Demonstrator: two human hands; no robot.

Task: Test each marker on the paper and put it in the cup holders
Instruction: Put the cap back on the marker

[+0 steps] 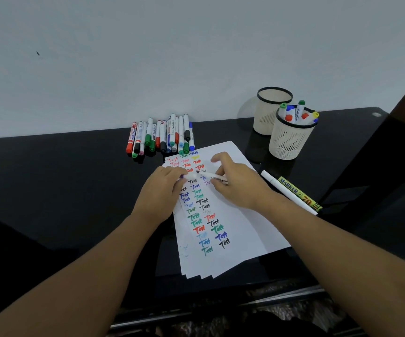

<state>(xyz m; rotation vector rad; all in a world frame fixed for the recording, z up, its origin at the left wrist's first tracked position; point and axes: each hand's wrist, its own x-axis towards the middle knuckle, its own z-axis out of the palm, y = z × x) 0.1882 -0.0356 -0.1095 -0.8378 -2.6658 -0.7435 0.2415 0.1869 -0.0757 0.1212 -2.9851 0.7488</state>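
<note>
Over the sheets of paper (230,215) on the black worktop (75,171), the right hand (238,183) grips a white marker (212,176) with its dark tip bare, while the left hand (162,188) pinches what looks like its cap (191,176) just beside the tip. A row of markers (162,137) lies behind the paper. Of two cup holders, the near cup holder (291,137) has markers in it.

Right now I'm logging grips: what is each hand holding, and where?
The right hand pinches an uncapped white marker around its barrel, tip towards the paper. The left hand pinches what looks like its cap.
</note>
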